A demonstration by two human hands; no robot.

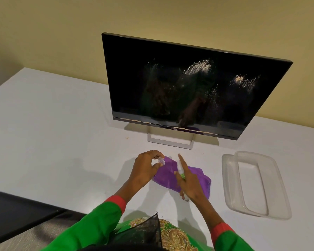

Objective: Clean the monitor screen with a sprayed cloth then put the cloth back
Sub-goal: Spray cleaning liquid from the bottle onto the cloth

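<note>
A black monitor stands on the white table, its dark screen speckled with pale dusty patches. In front of it lies a folded purple cloth. My right hand grips a small spray bottle over the cloth, the index finger raised above its top. My left hand hovers at the cloth's left end and pinches the bottle's small clear cap between thumb and fingers.
A clear plastic tray lies on the table to the right of the cloth. The monitor's silver stand sits just beyond my hands. A dark surface adjoins the table at the lower left.
</note>
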